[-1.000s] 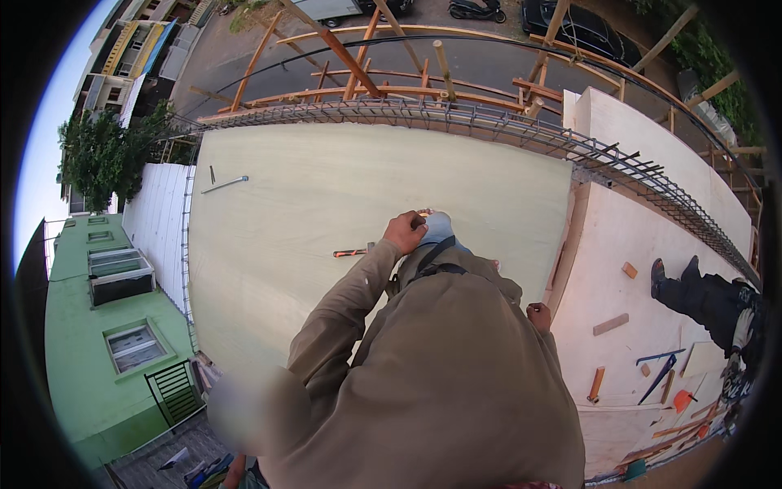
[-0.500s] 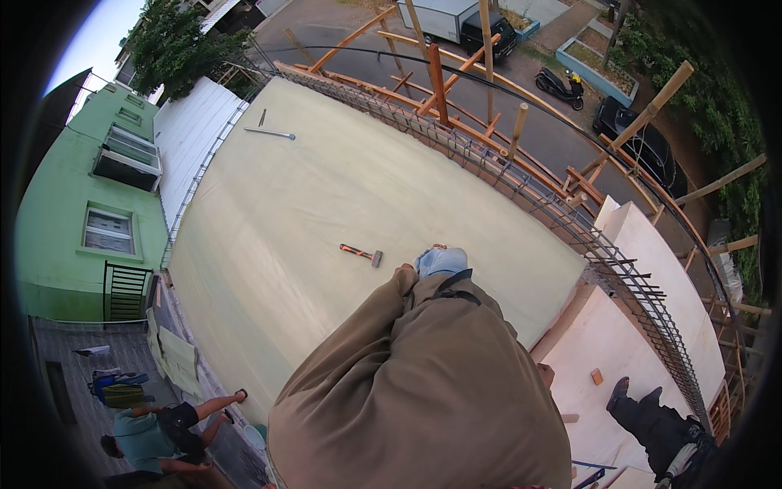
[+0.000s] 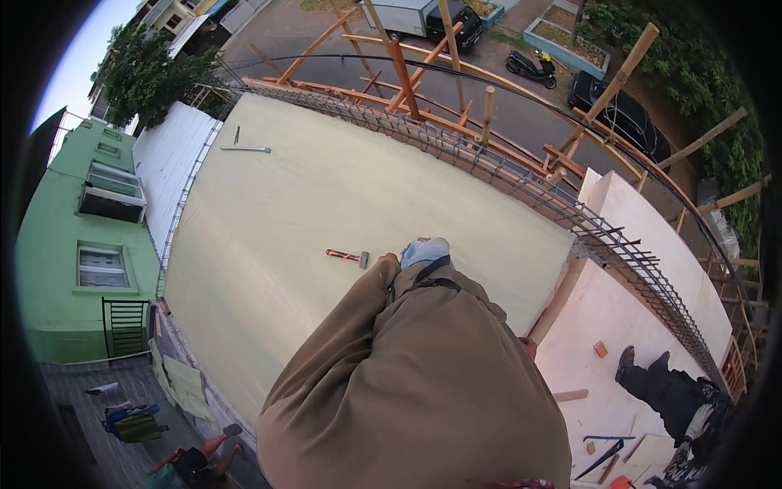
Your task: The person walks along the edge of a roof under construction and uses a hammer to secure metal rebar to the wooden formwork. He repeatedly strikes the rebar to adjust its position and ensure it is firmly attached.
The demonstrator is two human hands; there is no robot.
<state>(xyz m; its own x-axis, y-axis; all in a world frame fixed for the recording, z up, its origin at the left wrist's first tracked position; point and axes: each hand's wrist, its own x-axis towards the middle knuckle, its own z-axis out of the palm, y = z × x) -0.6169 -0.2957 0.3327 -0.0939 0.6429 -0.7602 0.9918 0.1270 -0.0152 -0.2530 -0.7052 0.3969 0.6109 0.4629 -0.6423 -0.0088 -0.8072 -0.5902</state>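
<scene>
My left hand (image 3: 389,259) is down by the knee of my blue jeans (image 3: 426,249), over a pale yellow-cream sheet (image 3: 269,220). Just left of it lies a hammer (image 3: 345,256) with an orange and black handle, its grey head closest to the hand. My right hand (image 3: 528,347) shows only in part past the right side of my brown jacket. The fingers of both hands are mostly hidden, and I see nothing held in either. Farther off on the sheet rest a long metal bar tool (image 3: 244,149) and a shorter thin metal tool (image 3: 237,134).
A rebar cage (image 3: 489,163) lines the far and right edges, with wooden formwork and poles (image 3: 406,81) beyond, above a street. At right are pale boards (image 3: 562,359), a wood block (image 3: 600,349), a saw (image 3: 601,458) and another person (image 3: 676,399). Someone (image 3: 199,460) is at lower left.
The view has shifted, so the sheet and hammer sit farther left. More of the boards and saw shows at lower right. The person at lower left is now mostly out of view.
</scene>
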